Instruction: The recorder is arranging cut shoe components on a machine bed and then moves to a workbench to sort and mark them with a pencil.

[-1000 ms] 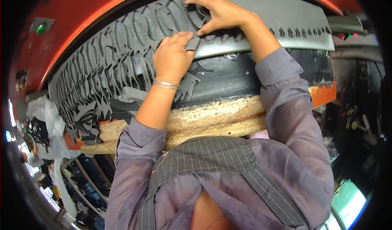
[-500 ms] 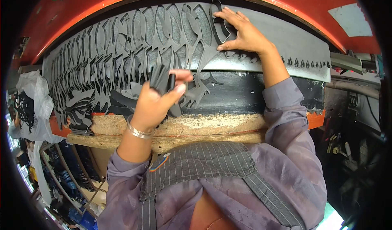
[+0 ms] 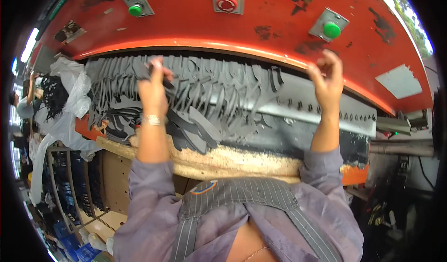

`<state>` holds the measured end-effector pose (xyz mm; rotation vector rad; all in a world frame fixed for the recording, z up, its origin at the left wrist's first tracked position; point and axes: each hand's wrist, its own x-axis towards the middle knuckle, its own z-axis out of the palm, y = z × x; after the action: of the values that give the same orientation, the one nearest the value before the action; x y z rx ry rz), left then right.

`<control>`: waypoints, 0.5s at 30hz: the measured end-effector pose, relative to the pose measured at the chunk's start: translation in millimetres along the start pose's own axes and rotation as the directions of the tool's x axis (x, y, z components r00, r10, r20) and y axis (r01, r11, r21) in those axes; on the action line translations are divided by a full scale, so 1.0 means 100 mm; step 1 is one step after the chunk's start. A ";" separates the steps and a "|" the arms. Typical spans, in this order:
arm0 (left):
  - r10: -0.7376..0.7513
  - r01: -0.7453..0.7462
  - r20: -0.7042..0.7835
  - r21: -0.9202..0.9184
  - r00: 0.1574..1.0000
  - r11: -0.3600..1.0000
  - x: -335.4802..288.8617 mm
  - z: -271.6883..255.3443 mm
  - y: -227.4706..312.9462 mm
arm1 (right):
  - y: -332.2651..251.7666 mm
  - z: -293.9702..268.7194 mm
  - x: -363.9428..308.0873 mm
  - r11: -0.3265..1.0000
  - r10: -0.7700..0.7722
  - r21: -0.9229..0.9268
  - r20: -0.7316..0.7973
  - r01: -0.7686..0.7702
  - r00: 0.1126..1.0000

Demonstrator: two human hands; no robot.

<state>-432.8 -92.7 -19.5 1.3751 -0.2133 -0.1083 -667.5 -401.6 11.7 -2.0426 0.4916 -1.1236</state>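
Observation:
My left hand (image 3: 152, 86) is raised over the grey sheet of cut-out strips (image 3: 209, 94) and grips a few dark grey cut pieces (image 3: 156, 73). My right hand (image 3: 327, 78) is lifted in front of the red machine front (image 3: 279, 34), just below a green push button (image 3: 331, 30). Its fingers are curled and apart, and nothing shows in it. The cut sheet lies over a metal cutting bar (image 3: 321, 117) and a worn wooden board (image 3: 233, 162).
The red panel carries a second green button (image 3: 135, 10) at the left and a red stop button (image 3: 226, 3) in the middle. White plastic bags (image 3: 70, 104) pile at the left beside racks of dark parts (image 3: 79, 183). Another person (image 3: 28, 99) is at the far left.
My left hand has risen from the board's edge to the sheet's upper left, still gripping grey pieces. My right hand left the sheet and lifted toward the right green button.

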 end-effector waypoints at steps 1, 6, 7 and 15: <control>0.110 -0.109 0.004 0.091 0.994 0.990 0.14 -0.01 0.07 | -0.09 -0.05 0.12 0.994 -0.104 0.015 -0.127 0.107 0.986; 0.588 -0.554 -0.232 0.197 0.775 0.809 0.50 0.01 0.43 | -0.49 -0.26 0.34 0.985 -0.080 0.137 -0.186 0.106 0.979; 0.592 -0.563 -0.255 0.182 0.765 0.806 0.54 0.00 0.51 | -0.54 -0.29 0.28 0.986 -0.075 0.131 -0.195 0.102 0.978; 0.474 -0.374 -0.005 0.607 0.880 0.701 0.35 -0.45 0.66 | -0.51 -0.36 -0.34 0.982 -0.089 0.144 -0.202 0.120 0.975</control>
<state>-392.5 -44.2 39.9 1.9134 -0.4540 0.5081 -717.1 -362.0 43.9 -1.8512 0.3821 -1.3904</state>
